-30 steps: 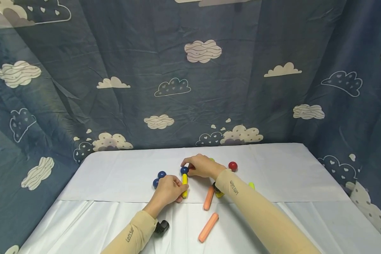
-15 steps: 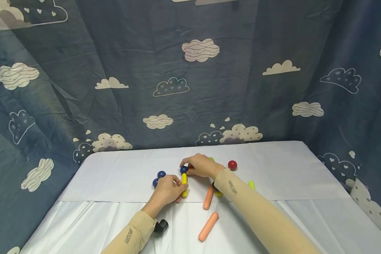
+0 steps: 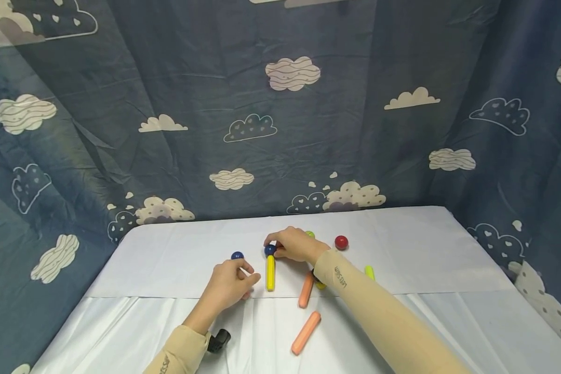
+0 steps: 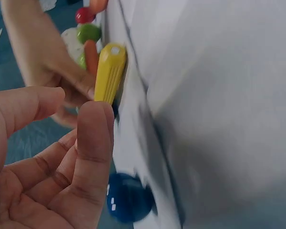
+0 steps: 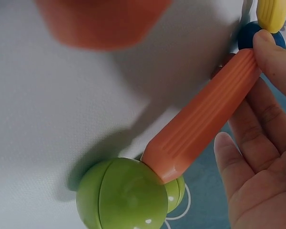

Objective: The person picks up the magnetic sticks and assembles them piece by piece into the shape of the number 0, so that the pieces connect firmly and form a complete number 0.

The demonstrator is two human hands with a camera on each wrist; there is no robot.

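Note:
My right hand point(image 3: 296, 245) pinches a dark blue ball point(image 3: 270, 250) between thumb and fingers. A ridged yellow stick point(image 3: 270, 274) lies against the near side of that ball, pointing toward me. Just left of the stick is my left hand point(image 3: 230, 283), its fingers loosely bent and holding nothing. In the left wrist view, space shows between its thumb and forefinger, with the yellow stick point(image 4: 110, 71) beyond. Another blue ball point(image 3: 237, 255) peeks out behind the left hand. From the right wrist, the thumb is seen on the blue ball point(image 5: 248, 35).
Two orange sticks point(image 3: 306, 333) point(image 3: 306, 291) lie right of centre on the white cloth point(image 3: 402, 332). Farther back are a red ball point(image 3: 341, 242), a green ball point(image 3: 310, 234) and a lime stick point(image 3: 370, 272). The right sleeve partly covers another yellow piece point(image 3: 320, 285). A cloud-patterned curtain point(image 3: 191, 156) hangs behind.
My left hand has let go of the yellow stick and drawn back to the left, now covering one of the blue balls. The right hand stays on its blue ball.

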